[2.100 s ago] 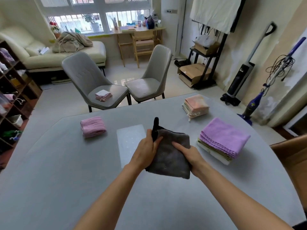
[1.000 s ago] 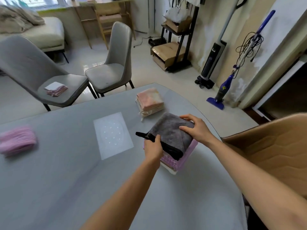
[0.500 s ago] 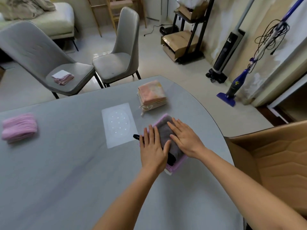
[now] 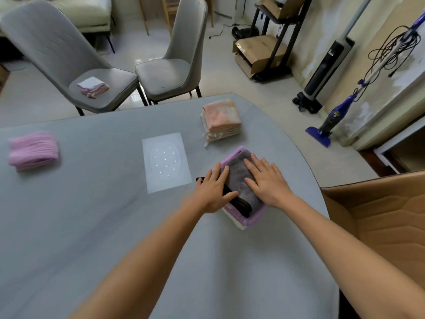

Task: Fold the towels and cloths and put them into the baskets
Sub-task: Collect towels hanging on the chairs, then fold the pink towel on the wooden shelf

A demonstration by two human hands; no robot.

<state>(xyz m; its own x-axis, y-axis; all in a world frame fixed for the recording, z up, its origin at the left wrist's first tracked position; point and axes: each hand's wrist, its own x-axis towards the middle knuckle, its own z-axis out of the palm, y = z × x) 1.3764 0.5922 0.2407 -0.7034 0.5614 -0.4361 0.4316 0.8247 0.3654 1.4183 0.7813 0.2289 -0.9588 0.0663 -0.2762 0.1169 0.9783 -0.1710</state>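
Folded dark grey plush towel (image 4: 239, 178) with black trim lies atop a purple cloth stack (image 4: 254, 218), both flat-fingered hands, left hand (image 4: 213, 192) and right hand (image 4: 266, 181), pressing it.

Open tabletop to the left and near side; stacks crowd the right.

The grey table (image 4: 92, 226) lies bare between the pink folded cloth (image 4: 33, 151) far left and the purple pile (image 4: 250, 217) under both hands; the peach stack (image 4: 222, 120) blocks the far side, a brown chair back (image 4: 379, 215) the right.
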